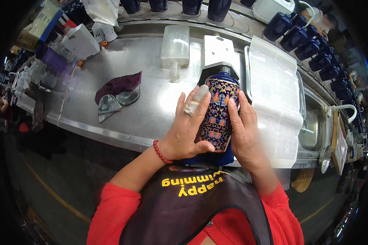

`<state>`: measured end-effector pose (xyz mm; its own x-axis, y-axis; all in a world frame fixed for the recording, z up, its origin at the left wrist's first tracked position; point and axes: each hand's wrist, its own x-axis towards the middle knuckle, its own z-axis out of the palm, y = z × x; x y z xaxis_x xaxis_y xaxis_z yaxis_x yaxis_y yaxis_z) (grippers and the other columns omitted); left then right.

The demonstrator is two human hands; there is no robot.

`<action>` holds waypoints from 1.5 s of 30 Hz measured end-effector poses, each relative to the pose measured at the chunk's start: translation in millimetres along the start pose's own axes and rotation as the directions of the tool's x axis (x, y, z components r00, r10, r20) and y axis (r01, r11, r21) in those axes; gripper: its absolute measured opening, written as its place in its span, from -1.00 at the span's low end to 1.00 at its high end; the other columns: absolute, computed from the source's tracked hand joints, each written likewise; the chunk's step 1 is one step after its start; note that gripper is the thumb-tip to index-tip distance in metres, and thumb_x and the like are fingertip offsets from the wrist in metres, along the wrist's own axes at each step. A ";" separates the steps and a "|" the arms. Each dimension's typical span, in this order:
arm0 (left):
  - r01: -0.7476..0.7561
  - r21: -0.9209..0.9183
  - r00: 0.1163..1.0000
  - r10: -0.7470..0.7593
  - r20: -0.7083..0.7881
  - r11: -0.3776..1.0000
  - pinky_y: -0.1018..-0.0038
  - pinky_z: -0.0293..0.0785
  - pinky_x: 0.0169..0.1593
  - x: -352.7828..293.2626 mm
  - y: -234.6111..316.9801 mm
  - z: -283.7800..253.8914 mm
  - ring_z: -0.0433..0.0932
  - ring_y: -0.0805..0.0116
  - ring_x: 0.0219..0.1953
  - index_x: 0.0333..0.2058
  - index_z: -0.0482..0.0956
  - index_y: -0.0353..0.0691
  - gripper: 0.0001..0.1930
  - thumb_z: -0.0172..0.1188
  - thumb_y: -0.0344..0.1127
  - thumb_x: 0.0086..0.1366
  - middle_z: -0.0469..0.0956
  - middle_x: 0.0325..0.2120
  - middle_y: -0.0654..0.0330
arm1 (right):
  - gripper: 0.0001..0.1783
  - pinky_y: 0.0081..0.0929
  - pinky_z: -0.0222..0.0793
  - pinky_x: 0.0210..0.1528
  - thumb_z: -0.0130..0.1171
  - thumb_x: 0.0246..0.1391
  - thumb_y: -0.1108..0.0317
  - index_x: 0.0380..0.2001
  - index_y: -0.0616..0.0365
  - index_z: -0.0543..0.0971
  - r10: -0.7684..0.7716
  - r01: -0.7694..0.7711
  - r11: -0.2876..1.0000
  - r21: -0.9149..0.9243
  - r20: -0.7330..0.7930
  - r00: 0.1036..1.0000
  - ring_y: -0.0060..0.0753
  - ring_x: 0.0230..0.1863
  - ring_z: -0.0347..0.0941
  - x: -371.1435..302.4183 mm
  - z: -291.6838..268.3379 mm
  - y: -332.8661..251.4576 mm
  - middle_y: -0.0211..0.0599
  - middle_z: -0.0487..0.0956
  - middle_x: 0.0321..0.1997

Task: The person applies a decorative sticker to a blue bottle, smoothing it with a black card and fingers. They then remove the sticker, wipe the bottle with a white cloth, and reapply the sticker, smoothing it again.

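A dark blue bottle [217, 112] with a colourful ornate pattern lies in front of me, its neck pointing away. My left hand [183, 132] grips its left side, the thumb across the lower part of the pattern. A grey finger cover [198, 98], bound with a yellowish band, sits on one finger of that hand. Against the bottle's right side my right hand [246, 136] is closed, fingertips at the pattern's edge. Blue cloth [225, 159] shows under the bottle's near end. Just beyond the neck is a white block-shaped container [218, 51], partly hidden.
On the metal table [131, 122] lie a purple and grey cloth [120, 92] and a clear glass bottle [175, 51]. At right are a tray with white translucent sheets [274, 102] and a sink [313, 136]. Several dark blue bottles [294, 38] line the conveyor beyond; another person [323, 22] is at far right.
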<state>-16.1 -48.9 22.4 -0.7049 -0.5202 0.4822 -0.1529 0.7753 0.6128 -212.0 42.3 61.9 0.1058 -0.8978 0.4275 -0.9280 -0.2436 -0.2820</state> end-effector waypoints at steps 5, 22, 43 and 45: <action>-0.019 0.096 1.000 0.021 -0.012 0.995 -0.28 -0.33 0.44 5.7 0.8 4.1 -0.01 -0.33 0.47 0.48 0.01 -0.30 0.22 -0.03 0.62 0.15 0.13 0.41 -0.21 | -0.31 0.02 0.29 0.33 0.14 0.07 0.61 0.34 0.23 0.39 0.008 -0.008 1.000 0.014 0.019 1.000 0.32 0.33 0.30 1.8 -2.1 -1.6 0.37 0.21 0.43; 0.006 -0.010 0.998 -0.007 -0.062 1.000 -0.28 -0.38 0.44 -1.9 1.6 7.0 -0.07 -0.36 0.48 0.50 -0.07 -0.27 0.18 -0.08 0.60 0.22 0.08 0.43 -0.21 | -0.26 -0.02 0.32 0.26 0.12 0.06 0.62 0.37 0.05 0.40 0.040 -0.042 0.999 0.031 0.054 0.998 0.28 0.27 0.34 -4.4 -5.2 -3.5 0.35 0.21 0.42; -0.034 0.141 0.999 0.036 -0.016 0.989 -0.31 -0.30 0.43 -17.3 11.0 11.0 -0.02 -0.26 0.48 0.46 0.10 -0.27 0.12 -0.09 0.59 0.22 0.17 0.41 -0.13 | -0.21 -0.05 0.36 0.19 0.15 0.04 0.61 0.40 0.01 0.37 0.007 -0.006 1.000 -0.015 0.065 0.998 0.26 0.21 0.39 -25.6 -2.1 -12.0 0.43 0.19 0.42; -0.033 0.150 0.999 0.036 -0.017 0.988 -0.31 -0.29 0.43 -16.8 11.9 11.0 -0.02 -0.25 0.48 0.46 0.11 -0.26 0.12 -0.09 0.59 0.22 0.18 0.40 -0.11 | -0.22 -0.05 0.35 0.21 0.15 0.05 0.61 0.40 0.02 0.37 0.021 -0.021 1.000 -0.003 0.070 0.997 0.26 0.23 0.38 -25.5 -2.2 -13.1 0.43 0.18 0.43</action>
<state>-13.7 -27.0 14.7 -0.6980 -0.4979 0.5147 -0.2319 0.8372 0.4953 -203.4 69.2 56.6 0.1111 -0.9261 0.3605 -0.9310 -0.2238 -0.2883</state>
